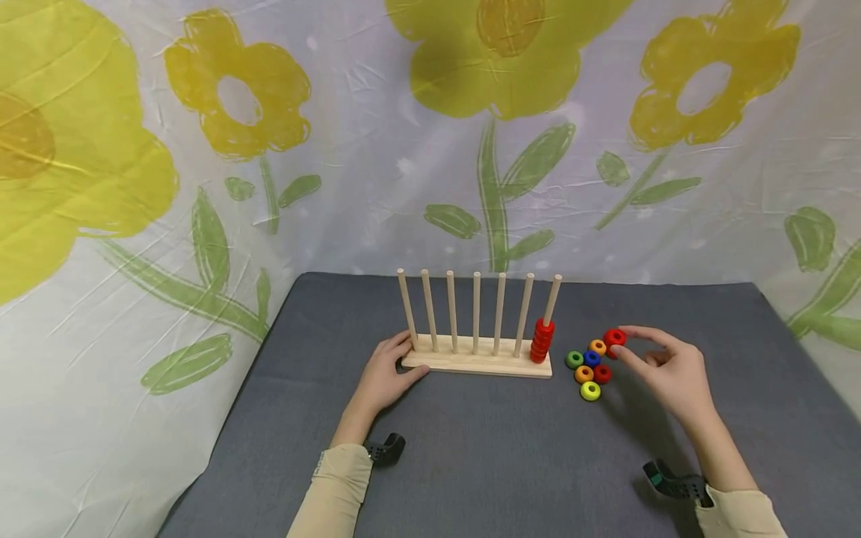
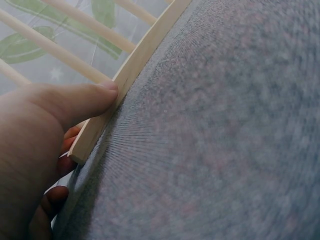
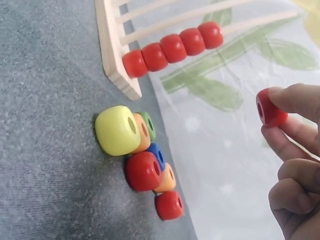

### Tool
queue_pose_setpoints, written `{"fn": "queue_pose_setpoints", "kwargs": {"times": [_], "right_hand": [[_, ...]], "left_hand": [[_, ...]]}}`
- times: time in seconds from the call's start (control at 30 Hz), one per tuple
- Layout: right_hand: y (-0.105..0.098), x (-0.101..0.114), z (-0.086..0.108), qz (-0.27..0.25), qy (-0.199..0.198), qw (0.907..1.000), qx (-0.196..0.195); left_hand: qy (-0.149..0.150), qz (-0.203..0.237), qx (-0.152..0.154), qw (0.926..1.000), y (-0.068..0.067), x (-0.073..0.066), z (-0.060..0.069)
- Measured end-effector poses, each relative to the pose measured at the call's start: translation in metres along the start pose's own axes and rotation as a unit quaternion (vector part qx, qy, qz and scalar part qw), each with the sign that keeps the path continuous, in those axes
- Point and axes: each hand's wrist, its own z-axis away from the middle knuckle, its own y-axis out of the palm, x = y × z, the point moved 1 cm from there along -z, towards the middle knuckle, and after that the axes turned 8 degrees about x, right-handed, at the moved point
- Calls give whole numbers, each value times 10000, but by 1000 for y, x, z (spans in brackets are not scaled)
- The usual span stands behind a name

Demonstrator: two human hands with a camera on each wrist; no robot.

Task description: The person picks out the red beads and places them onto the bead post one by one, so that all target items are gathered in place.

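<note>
A wooden peg stand point(image 1: 471, 365) rises from the cloth with a row of upright pegs. Several red beads point(image 3: 173, 48) are stacked on its rightmost peg; the other pegs are bare. My left hand point(image 1: 383, 379) grips the stand's left end, thumb point(image 2: 95, 100) along the front edge and fingers behind the base. Between thumb and fingertips, my right hand point(image 1: 676, 377) pinches a red bead point(image 3: 272, 108), its hole visible. This bead is held above the loose beads, right of the stand. Another red bead point(image 3: 169, 205) lies on the cloth beneath it, mostly hidden in the head view.
Loose beads lie in a cluster right of the stand: yellow point(image 1: 590, 391), green point(image 1: 574, 360), blue point(image 1: 592, 359), two orange ones and red point(image 1: 602, 373). Grey cloth point(image 1: 484, 448) covers the table. A flower-printed curtain point(image 1: 363, 187) hangs behind it.
</note>
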Motion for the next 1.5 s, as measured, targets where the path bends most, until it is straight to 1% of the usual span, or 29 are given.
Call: {"fn": "queue_pose_setpoints", "kwargs": {"times": [0.13, 0.33, 0.6, 1.03, 1.17, 1.5], "right_hand": [[0, 2, -2, -51, -42, 10000, 2], [3, 5, -5, -81, -183, 9998, 46], [5, 12, -12, -176, -401, 9990, -18], [11, 20, -23, -41, -462, 9989, -42], [11, 24, -25, -145, -422, 9990, -5], [17, 31, -28, -225, -575, 9981, 26]], "left_hand": [[-29, -15, 18, 10000, 0, 0, 1], [2, -43, 36, 10000, 1, -2, 0], [9, -22, 17, 10000, 0, -3, 0], [39, -70, -26, 10000, 1, -1, -1], [35, -60, -23, 10000, 1, -1, -1], [53, -20, -21, 10000, 0, -1, 0]]}}
